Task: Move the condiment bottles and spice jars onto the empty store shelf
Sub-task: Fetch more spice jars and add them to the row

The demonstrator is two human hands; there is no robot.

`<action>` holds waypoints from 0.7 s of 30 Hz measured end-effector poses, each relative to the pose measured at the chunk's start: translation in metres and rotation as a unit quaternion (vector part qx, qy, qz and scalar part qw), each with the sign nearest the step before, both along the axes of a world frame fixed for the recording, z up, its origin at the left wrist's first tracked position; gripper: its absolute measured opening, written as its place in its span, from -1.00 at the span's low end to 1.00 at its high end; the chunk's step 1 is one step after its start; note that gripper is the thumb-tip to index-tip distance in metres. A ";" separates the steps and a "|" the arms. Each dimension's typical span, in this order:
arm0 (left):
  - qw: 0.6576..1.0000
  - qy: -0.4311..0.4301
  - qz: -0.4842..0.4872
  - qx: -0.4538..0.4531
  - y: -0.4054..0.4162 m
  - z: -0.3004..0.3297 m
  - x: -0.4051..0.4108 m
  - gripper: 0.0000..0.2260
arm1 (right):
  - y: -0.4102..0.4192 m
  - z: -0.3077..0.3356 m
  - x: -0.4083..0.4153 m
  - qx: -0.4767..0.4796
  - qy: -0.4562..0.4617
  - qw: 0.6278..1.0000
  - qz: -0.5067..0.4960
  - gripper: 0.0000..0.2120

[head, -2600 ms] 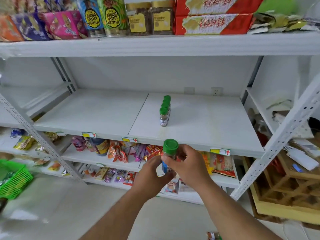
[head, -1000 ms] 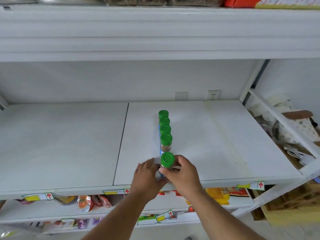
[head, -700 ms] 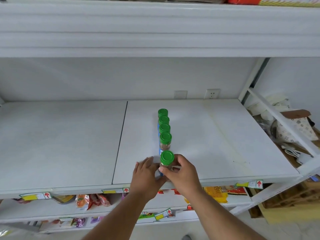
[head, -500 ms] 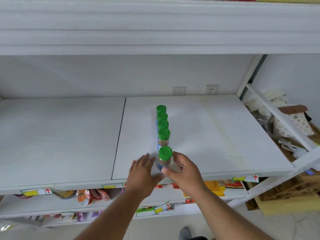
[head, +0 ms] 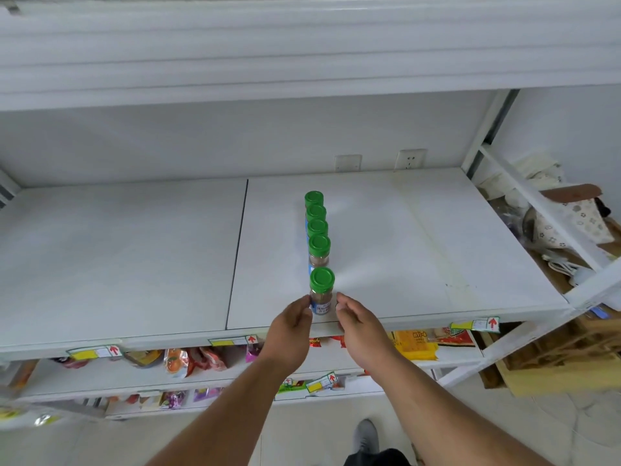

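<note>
Several spice jars with green lids and blue labels stand in a line running front to back on the white shelf [head: 403, 250]. The front spice jar [head: 321, 292] stands upright near the shelf's front edge, just in front of the row of spice jars [head: 317, 227]. My left hand [head: 292, 326] is at its left side, fingertips touching the label. My right hand [head: 358, 326] is at its right side with curled fingers and a narrow gap to the glass. Neither hand wraps around the jar.
The shelf above [head: 302, 62] overhangs close over the row. Snack packets [head: 188, 361] fill the lower shelves. A slanted white upright [head: 537, 210] and a box of clutter [head: 571, 223] stand to the right. Wall sockets [head: 410, 159] are behind.
The jar carried in both hands has been set down at the front of the row. My right hand has come off its base, and both hands now flank it.
</note>
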State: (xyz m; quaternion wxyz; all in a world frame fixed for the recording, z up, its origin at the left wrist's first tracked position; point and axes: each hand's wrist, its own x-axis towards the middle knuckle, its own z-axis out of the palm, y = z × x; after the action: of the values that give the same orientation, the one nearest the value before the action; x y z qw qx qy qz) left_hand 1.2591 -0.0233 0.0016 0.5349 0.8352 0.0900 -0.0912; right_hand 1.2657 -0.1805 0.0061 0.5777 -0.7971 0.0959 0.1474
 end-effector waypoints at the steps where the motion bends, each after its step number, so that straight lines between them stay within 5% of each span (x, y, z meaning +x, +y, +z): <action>1: 1.000 0.003 -0.001 -0.009 -0.001 0.001 0.000 -0.65 | 0.001 0.000 0.000 0.004 0.001 1.000 0.004 -0.65; 21: 0.999 0.014 -0.037 -0.021 -0.001 -0.004 0.031 -0.60 | 0.005 -0.003 0.024 0.036 -0.001 0.999 -0.021 -0.72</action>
State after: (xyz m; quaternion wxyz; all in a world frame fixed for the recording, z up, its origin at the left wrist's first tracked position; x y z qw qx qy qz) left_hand 1.2904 -0.0242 -0.0025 0.5474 0.8251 0.0640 -0.1246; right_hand 1.2895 -0.1753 0.0032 0.6091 -0.7738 0.1068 0.1375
